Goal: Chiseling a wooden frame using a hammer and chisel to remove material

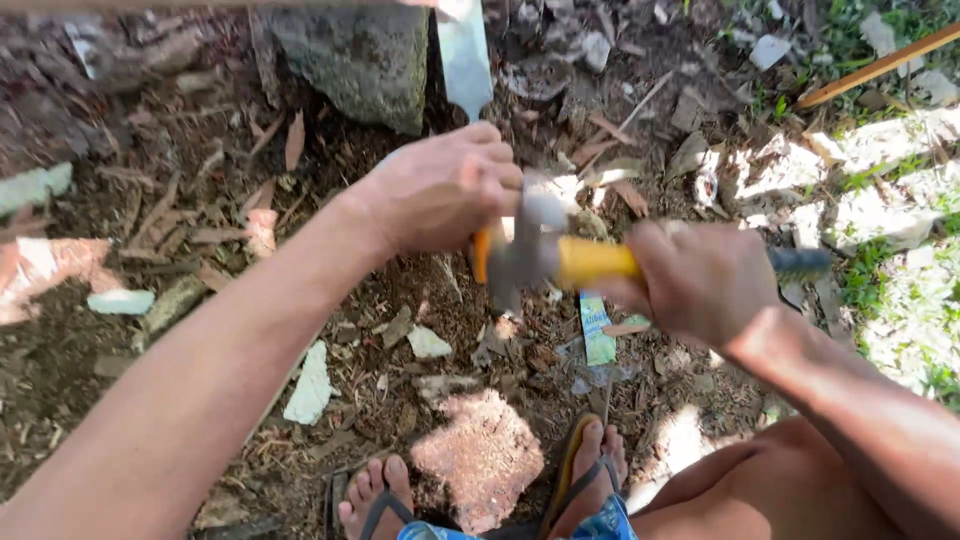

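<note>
R hand (700,282) wrapped tight round the yellow-and-dark-handled hammer w/ grey metal head (575,262), fist shut on the mid part of the handle; dark grip end sticks out past the hand to the right, yellow part runs left to the head. Hammer lies roughly level, head blurred, sitting just below the L hand (445,190). L hand is curled closed, knuckles up, fingers pinched on a small orange thing (482,252) that pokes out under the fist, touching or just beside the hammer head; can't tell what it is, too blurred. Both hands are mid-frame, close together, over bare ground.

Outward: ground is brown dirt w/ dry leaves, wood chips & pale scraps of paper/plastic. A greenish paper strip (597,330) lies just below the hammer. Grey mossy stone (360,60) at top, w/ a pale flat blade-like piece (465,60) beside it. Thin wooden stick (880,65) top right, near grass patches. Bottom edge: person's 2 feet in flip-flops (585,470), bare knee at lower right
</note>
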